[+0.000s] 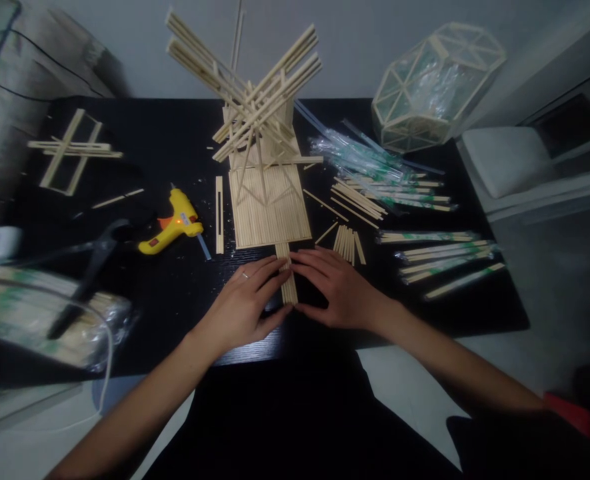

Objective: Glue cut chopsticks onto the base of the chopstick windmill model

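Observation:
A narrow strip of wooden sticks [289, 291] lies side by side on the dark table, its far end at the front edge of a stick-built platform [273, 223]. My left hand [242, 297] presses on the strip's left side with fingers and thumb. From the right, my right hand [342, 288] pinches the same strip, its thumb near the close end. Beyond them, a windmill model [257, 117] with crossed stick blades rises over the platform. Whether the strip is joined to the platform I cannot tell.
A yellow glue gun [179, 221] lies left of the platform, with black pliers [92, 267] further left. Short cut sticks [345, 244] and wrapped chopsticks [447, 257] are at right. A crossed stick frame [72, 152] and a faceted lantern-like frame [435, 90] stand at the back.

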Demonstrator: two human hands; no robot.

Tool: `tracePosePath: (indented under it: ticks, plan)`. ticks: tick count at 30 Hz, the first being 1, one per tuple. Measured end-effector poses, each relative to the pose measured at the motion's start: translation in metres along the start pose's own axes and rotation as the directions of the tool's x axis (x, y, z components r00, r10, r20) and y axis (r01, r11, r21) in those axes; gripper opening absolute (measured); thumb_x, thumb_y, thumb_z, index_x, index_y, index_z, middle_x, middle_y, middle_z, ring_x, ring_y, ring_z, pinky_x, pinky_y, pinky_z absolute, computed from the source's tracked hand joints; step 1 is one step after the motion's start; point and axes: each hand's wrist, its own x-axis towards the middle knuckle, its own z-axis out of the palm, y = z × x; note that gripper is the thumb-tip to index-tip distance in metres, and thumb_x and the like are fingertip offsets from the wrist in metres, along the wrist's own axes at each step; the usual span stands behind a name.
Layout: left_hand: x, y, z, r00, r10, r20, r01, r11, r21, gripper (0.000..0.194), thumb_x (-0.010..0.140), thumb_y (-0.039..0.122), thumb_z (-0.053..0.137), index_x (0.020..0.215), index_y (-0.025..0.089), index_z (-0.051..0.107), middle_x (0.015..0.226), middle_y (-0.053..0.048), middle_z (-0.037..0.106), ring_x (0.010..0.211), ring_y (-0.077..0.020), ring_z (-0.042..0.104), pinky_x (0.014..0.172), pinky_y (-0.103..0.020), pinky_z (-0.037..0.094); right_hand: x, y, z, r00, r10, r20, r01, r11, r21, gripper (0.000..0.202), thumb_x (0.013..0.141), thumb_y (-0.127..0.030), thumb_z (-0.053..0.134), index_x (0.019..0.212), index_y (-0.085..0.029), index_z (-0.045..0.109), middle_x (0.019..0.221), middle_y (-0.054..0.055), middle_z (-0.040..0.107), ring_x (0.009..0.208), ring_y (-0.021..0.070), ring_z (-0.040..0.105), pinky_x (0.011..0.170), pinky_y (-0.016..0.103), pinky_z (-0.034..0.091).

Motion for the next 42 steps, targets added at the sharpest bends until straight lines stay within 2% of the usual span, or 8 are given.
tracePosePath:
  ticks: [5, 16, 24, 29, 34, 42]
  plan:
    - [0.0002, 0.0005, -0.0001, 1.0, -0.005, 0.007, 0.005, 1.0, 0.024, 0.055, 0.099, 0.036, 0.066, 0.148, 0.013, 0.055, 0.15, -0.018, 0.061, 0.144, -0.0342, 0.054, 0.115, -0.056, 0.051, -0.001, -0.0003, 0.0007, 1.0, 0.014, -0.01, -0.013, 0.999, 0.029, 0.06, 0.094, -0.037, 0.071, 0.148, -0.017, 0.055, 0.153, 0.016, 0.059, 0.146, 0.0318, 0.053, 0.125, 0.058, 0.04]
    - [-0.0007, -0.0007, 0.0005, 1.0, -0.017, 0.006, 0.017, 1.0, 0.007, 0.055, 0.098, 0.035, 0.067, 0.148, 0.015, 0.055, 0.152, -0.018, 0.058, 0.144, -0.0343, 0.054, 0.115, -0.056, 0.051, -0.0023, -0.0003, -0.0038, 0.999, 0.031, 0.037, -0.033, 0.998, 0.058, 0.067, 0.091, -0.032, 0.071, 0.153, -0.02, 0.05, 0.158, 0.015, 0.055, 0.149, 0.0314, 0.05, 0.126, 0.059, 0.037]
    - [-0.0003, 0.0016, -0.0006, 1.0, -0.018, 0.015, 0.017, 0.999, 0.037, 0.057, 0.098, 0.04, 0.067, 0.148, 0.015, 0.055, 0.153, -0.017, 0.058, 0.143, -0.0347, 0.055, 0.116, -0.055, 0.051, -0.0033, -0.0002, -0.0025, 0.999, 0.033, 0.027, -0.035, 0.998, 0.054, 0.067, 0.09, -0.031, 0.074, 0.151, -0.017, 0.051, 0.157, 0.016, 0.056, 0.15, 0.0312, 0.049, 0.127, 0.058, 0.037]
    - [0.0007, 0.0045, 0.0025, 1.0, -0.021, -0.016, 0.021, 0.998, 0.059, 0.053, 0.098, 0.037, 0.066, 0.143, 0.011, 0.058, 0.149, -0.019, 0.06, 0.14, -0.034, 0.057, 0.113, -0.053, 0.053, -0.0032, 0.0013, -0.0016, 0.999, 0.045, 0.027, -0.047, 0.997, 0.069, 0.067, 0.092, -0.034, 0.073, 0.153, -0.022, 0.051, 0.158, 0.013, 0.056, 0.15, 0.0302, 0.05, 0.127, 0.059, 0.038]
    - [0.0016, 0.0057, 0.0041, 0.999, -0.017, -0.035, 0.019, 0.998, 0.061, 0.051, 0.096, 0.034, 0.068, 0.14, 0.009, 0.059, 0.147, -0.02, 0.062, 0.14, -0.0345, 0.057, 0.113, -0.053, 0.053, -0.0025, 0.0008, -0.0014, 0.998, 0.053, 0.023, -0.055, 0.995, 0.079, 0.065, 0.091, -0.033, 0.074, 0.151, -0.02, 0.053, 0.157, 0.014, 0.057, 0.149, 0.0299, 0.051, 0.127, 0.057, 0.037]
    - [0.0015, 0.0058, 0.0029, 0.999, -0.025, -0.025, 0.026, 0.999, 0.034, 0.054, 0.095, 0.034, 0.068, 0.144, 0.014, 0.057, 0.149, -0.02, 0.06, 0.14, -0.0358, 0.057, 0.111, -0.057, 0.053, -0.0021, 0.0013, -0.0005, 0.998, 0.065, 0.023, -0.066, 0.993, 0.097, 0.066, 0.092, -0.035, 0.074, 0.153, -0.022, 0.053, 0.157, 0.013, 0.057, 0.149, 0.0298, 0.051, 0.127, 0.058, 0.037]
